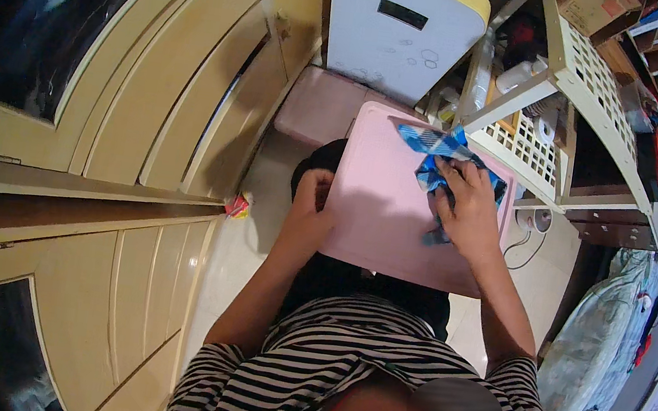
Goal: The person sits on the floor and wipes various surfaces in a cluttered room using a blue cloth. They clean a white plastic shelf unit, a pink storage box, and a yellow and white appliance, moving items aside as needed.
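Note:
A flat pink panel (pixel 383 204) with rounded corners and a slight rim, like a tray or a lid, lies in front of my body over my dark-trousered legs. At its left edge, my left hand (pixel 314 208) is closed with its fingers curled around that edge. My right hand (pixel 467 215) presses a crumpled blue, black and white checked cloth (pixel 435 143) against the panel's right side. The fingers are bent into the cloth, which spreads out beyond them toward the far edge. Part of the cloth is hidden under the palm.
Cream cabinet doors (pixel 135 97) rise on the left. Ahead stands a white appliance-like panel (pixel 405 37) with a yellow edge, behind a pinkish low box (pixel 317 108). A cream lattice shelf (pixel 601 92) holding assorted items stands close on the right. A covered bed (pixel 602 341) lies further right.

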Available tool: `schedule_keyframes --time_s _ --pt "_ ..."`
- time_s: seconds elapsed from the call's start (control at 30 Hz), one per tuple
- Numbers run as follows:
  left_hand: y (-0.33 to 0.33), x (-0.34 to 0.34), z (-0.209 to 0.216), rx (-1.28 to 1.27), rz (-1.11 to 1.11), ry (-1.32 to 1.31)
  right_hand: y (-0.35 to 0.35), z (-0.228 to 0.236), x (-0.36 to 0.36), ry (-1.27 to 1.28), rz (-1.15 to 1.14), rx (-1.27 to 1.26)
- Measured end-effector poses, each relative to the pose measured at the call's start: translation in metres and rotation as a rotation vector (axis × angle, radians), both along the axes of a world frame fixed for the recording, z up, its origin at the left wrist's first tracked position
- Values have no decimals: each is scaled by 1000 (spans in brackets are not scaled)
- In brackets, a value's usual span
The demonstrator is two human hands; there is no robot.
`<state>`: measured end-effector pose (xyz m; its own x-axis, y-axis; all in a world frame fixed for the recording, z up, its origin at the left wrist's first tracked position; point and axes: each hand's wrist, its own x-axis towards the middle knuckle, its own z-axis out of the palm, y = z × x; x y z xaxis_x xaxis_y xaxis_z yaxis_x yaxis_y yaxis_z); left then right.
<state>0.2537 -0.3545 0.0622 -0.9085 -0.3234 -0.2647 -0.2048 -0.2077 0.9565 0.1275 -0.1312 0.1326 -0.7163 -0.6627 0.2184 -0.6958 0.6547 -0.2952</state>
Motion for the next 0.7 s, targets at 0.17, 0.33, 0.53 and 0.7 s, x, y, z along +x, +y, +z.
schedule_keyframes --time_s 0.17,0.33,0.53,0.7 --pt "-3 -47 -9 -672 83 138 -15 0 -4 -82 64 -33" --pt "16 -64 8 -896 150 15 -38 -2 -15 -66 103 -27" --pt "22 -59 15 -889 159 -40 -99 -10 -29 -70 203 -75" --pt "12 -58 2 -794 242 17 -104 -12 -36 -133 226 -115"
